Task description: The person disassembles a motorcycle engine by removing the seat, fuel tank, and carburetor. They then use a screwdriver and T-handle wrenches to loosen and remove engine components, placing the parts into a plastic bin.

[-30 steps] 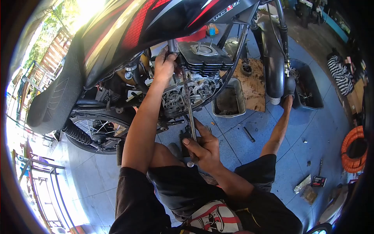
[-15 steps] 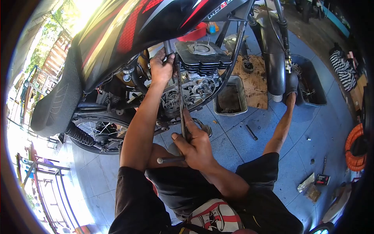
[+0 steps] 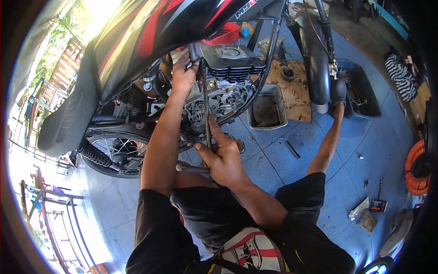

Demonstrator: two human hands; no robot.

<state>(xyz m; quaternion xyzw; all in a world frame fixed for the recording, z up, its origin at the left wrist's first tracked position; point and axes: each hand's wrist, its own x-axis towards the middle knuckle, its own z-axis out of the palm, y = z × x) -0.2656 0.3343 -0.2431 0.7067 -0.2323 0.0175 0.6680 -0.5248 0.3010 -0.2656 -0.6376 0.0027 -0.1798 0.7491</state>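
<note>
A motorcycle engine (image 3: 230,64) with finned cylinder and exposed gears in its side case sits in the frame. My left hand (image 3: 185,75) is up beside the cylinder, its fingers bent around the upper end of a long metal bar (image 3: 205,96) under a dark frame tube. Lower down, my right hand (image 3: 223,160) is closed around the bar's lower part, index finger stretched along it. A short crosswise handle (image 3: 191,169) sticks out to the left of that hand. What the bar's upper end meets is hidden.
The motorcycle's tank (image 3: 150,36) overhangs the engine. A grey tray (image 3: 284,121) and stained wooden board (image 3: 296,96) lie to the right, near the front fender (image 3: 315,68) and a dark tub (image 3: 374,112). A loose rod (image 3: 293,149) lies on the tiles.
The whole view has shifted slightly, moving most things a little up and left. Both hands keep their hold on the bar.
</note>
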